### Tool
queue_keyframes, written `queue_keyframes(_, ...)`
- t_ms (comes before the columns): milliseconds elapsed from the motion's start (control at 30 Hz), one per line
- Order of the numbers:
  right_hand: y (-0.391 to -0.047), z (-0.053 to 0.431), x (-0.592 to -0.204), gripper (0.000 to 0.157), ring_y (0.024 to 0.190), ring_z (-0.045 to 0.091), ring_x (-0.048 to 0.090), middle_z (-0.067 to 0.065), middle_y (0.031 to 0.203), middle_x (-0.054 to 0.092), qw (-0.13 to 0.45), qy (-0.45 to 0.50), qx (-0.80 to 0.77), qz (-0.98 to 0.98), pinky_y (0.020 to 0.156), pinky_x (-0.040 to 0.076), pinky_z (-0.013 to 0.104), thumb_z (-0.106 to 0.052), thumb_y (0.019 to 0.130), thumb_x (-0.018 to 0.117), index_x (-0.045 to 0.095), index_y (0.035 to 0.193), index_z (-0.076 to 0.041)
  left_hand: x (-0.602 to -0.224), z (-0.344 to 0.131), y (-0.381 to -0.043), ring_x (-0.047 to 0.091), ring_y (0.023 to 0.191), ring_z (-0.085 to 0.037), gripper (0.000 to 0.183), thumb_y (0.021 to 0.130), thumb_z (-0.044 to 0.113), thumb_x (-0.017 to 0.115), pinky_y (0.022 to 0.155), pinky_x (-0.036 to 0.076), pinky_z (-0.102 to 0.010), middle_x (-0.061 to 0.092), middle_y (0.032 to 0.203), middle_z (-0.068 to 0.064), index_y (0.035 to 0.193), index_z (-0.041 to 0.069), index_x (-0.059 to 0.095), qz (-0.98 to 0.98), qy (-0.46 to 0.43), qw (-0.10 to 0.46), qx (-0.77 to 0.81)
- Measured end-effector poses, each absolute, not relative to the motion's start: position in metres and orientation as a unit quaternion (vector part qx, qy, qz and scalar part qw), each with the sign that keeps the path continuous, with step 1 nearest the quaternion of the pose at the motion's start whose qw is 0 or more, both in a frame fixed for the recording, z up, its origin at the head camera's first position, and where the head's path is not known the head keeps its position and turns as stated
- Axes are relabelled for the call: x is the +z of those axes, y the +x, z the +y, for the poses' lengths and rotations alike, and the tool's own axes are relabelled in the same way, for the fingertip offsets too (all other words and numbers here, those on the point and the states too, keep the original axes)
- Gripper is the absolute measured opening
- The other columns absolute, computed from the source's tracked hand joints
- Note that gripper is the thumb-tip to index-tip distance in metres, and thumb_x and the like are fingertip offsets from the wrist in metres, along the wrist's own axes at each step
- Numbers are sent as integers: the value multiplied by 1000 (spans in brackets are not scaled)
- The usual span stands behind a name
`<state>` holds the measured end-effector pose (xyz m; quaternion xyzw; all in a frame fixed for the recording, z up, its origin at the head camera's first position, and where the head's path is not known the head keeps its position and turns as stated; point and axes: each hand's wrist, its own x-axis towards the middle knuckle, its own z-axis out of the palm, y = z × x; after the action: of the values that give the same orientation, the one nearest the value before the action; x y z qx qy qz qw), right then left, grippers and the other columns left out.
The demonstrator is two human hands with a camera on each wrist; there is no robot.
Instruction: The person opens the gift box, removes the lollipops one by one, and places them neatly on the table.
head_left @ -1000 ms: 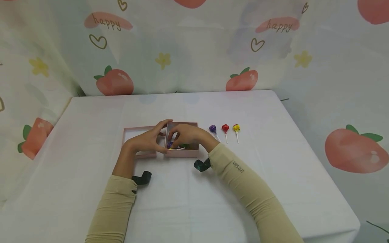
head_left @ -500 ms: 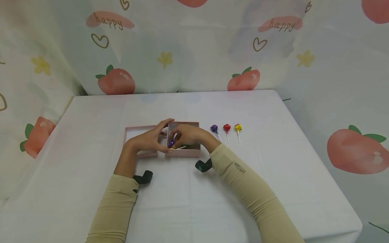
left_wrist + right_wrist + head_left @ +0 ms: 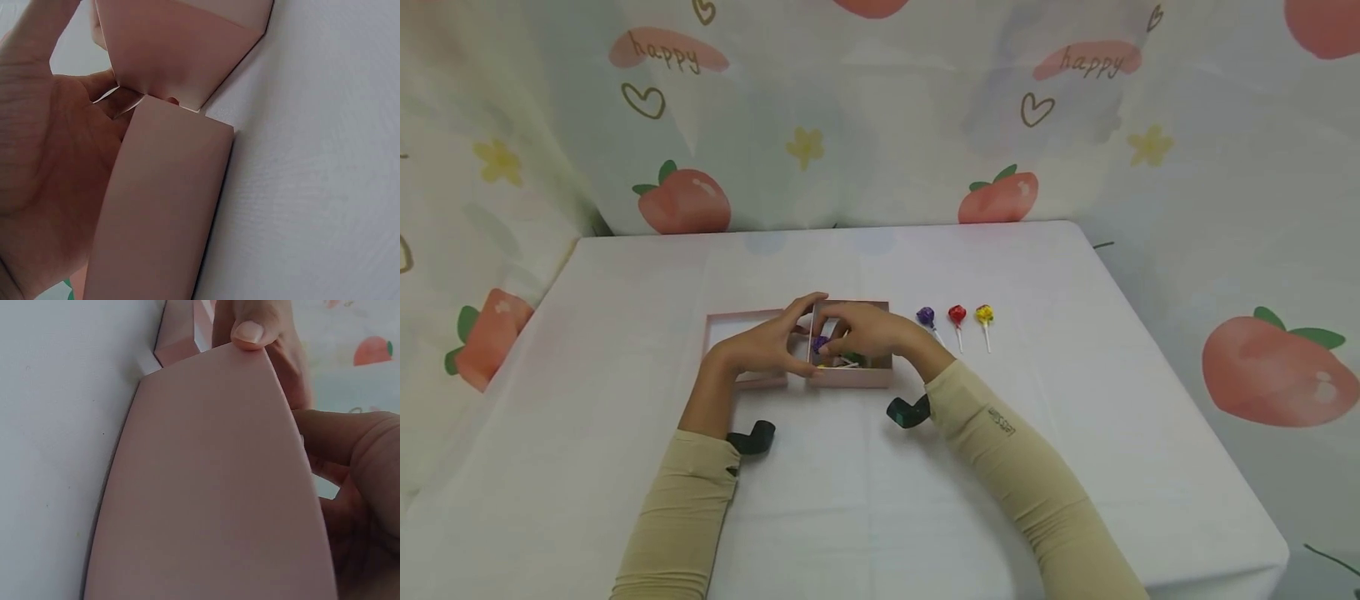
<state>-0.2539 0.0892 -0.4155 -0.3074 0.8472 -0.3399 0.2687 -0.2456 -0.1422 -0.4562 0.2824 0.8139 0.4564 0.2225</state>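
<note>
My left hand (image 3: 763,343) grips the left end of an open pink box (image 3: 853,379), thumb at the front corner and fingers at the back one. In the right wrist view, the left thumb (image 3: 253,331) presses on the box's top edge. My right hand (image 3: 868,329) reaches down into the box, thumb and forefinger pinching a purple lollipop (image 3: 820,342). Below the hand, other lollipops with white sticks and green and yellow wrappers lie on the box floor, partly covered. The box wall hides the right fingertips in the right wrist view.
The pink box lid (image 3: 743,317) lies just left of the box. To the right stand out a purple lollipop (image 3: 926,317), a red lollipop (image 3: 957,314) and a yellow lollipop (image 3: 984,314) in a row on the white tablecloth (image 3: 1000,467).
The right hand has shifted slightly right and its wrist has turned a little; the purple lollipop at its fingertips has moved up slightly in the box. The left hand stays on the box.
</note>
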Motion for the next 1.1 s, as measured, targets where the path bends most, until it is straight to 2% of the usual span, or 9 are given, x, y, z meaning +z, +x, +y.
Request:
queue_keyframes(100,-252,93,-411,21,102,16,67,3,115,69,260,-311,-345,846,85,55,35,-17,101,70,65,121,-19,-457,-142,-246,38,143,-37,120,78,31,93,114,29,-60,14,168,-1,166,25,11,814,282,222,457)
queue_keyframes(300,-252,100,-406,20,98,21,69,2,103,72,246,-297,-376,843,85,55,37,-16,100,72,68,119,-18,-457,-141,-248,34,145,-37,118,79,30,93,114,29,-60,15,167,-1,166,25,12,813,284,218,459)
queue_keyframes(467,-251,106,-407,21,98,18,69,4,109,70,226,-294,-388,844,88,54,37,-19,99,73,67,120,-18,-458,-141,-247,31,147,-36,119,78,31,93,114,30,-60,15,167,0,165,29,13,814,280,219,459)
queue_keyframes(633,-249,110,-410,25,98,18,70,7,114,70,209,-298,-408,837,90,54,39,-16,100,72,65,124,-13,-460,-140,-248,31,147,-37,119,78,32,93,113,31,-60,14,168,-2,165,28,12,814,281,221,458)
queue_keyframes(767,-246,113,-410,27,96,18,69,5,110,71,178,-300,-411,842,88,54,39,-15,100,72,64,124,-11,-460,-140,-247,31,147,-36,119,78,33,93,113,31,-59,14,168,-1,165,30,12,819,276,223,452)
queue_keyframes(900,-245,114,-409,25,95,20,69,1,104,73,161,-295,-422,842,88,53,41,-17,100,72,63,123,-13,-459,-140,-247,31,147,-36,120,78,33,93,114,32,-59,12,168,-1,166,27,11,822,274,222,447)
queue_keyframes(1100,-246,119,-411,22,97,23,69,2,104,73,131,-263,-457,839,89,52,44,-20,101,72,63,121,-17,-460,-140,-247,29,148,-34,120,77,31,94,113,32,-59,12,168,-3,166,24,13,818,277,219,454)
